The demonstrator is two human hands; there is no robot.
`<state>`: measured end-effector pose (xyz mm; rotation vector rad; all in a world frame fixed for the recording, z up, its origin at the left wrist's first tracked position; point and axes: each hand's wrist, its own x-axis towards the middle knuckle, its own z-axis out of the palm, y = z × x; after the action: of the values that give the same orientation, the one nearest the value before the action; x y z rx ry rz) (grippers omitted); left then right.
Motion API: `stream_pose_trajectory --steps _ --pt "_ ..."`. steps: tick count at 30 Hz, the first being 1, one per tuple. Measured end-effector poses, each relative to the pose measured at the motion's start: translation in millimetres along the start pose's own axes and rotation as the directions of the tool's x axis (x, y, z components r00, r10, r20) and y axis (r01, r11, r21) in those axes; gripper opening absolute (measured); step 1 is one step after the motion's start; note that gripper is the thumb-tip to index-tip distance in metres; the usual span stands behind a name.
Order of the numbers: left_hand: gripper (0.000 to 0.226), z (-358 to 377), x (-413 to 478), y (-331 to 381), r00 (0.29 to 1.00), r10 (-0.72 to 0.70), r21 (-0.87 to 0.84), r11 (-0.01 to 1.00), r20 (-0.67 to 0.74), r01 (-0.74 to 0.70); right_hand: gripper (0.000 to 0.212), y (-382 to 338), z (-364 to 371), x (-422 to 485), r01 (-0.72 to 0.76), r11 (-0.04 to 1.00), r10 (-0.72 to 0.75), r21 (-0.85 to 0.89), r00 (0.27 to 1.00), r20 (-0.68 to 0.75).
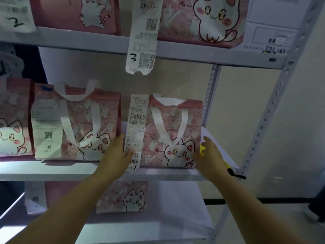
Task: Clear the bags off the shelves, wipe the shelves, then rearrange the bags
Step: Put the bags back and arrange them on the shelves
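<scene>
A pink cat-print bag (173,131) with white handles stands at the right end of the middle shelf (52,170). A long receipt (136,124) hangs down its left edge. My left hand (117,154) is against the bag's left side, fingers on the receipt's lower part. My right hand (210,153) presses the bag's right side and has a yellow cloth (202,150) in its fingers. A second pink cat-print bag (82,124) with a receipt marked 046 stands just left of my left hand, and a third (14,120) is at the far left.
The upper shelf holds two more pink bags (202,20) (75,13), a white box (270,23) and a receipt (144,36) hanging over its edge. One pink bag (126,198) sits on the lower shelf. The perforated metal upright (270,110) stands right of my right hand.
</scene>
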<state>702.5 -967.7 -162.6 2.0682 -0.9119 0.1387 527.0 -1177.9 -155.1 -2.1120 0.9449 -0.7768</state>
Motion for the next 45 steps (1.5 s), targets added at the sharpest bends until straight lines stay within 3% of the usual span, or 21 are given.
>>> stream_pose_trajectory --steps 2,4,10,17,30,37,45 --pt "0.041 5.1 0.6 -3.1 0.999 0.043 -0.033 0.999 0.004 -0.043 0.032 -0.7 5.7 0.6 0.004 1.000 -0.004 -0.009 1.000 0.003" --pt "0.034 8.5 1.8 -7.9 0.999 0.040 -0.064 0.997 0.026 -0.038 0.032 -0.6 10.0 0.2 0.005 1.000 -0.005 -0.005 1.000 -0.008" --pt "0.038 12.5 4.6 -17.3 0.999 0.037 -0.123 0.992 0.036 -0.032 0.012 -0.3 13.0 -5.2 -0.002 1.000 0.001 -0.007 0.993 -0.114" --pt "0.039 2.6 -7.6 -9.6 1.000 0.020 -0.201 0.979 0.004 -0.019 0.024 -10.4 -4.6 -28.3 0.033 0.999 -0.027 0.025 0.979 -0.203" --pt "0.040 -56.4 -124.0 23.3 0.993 -0.038 -0.198 0.980 -0.110 0.016 0.010 -29.4 -46.4 -132.6 0.235 0.972 -0.232 0.000 0.960 -0.156" --pt "0.041 -123.5 -213.9 29.2 0.979 -0.090 -0.186 0.981 -0.181 0.055 0.017 -62.8 -45.4 -199.2 0.402 0.915 -0.399 -0.005 0.906 -0.138" --pt "0.036 -240.9 -258.4 39.5 0.938 -0.073 -0.150 0.988 -0.340 0.023 0.031 -157.5 -32.1 -243.3 0.521 0.846 -0.511 0.114 0.853 -0.108"
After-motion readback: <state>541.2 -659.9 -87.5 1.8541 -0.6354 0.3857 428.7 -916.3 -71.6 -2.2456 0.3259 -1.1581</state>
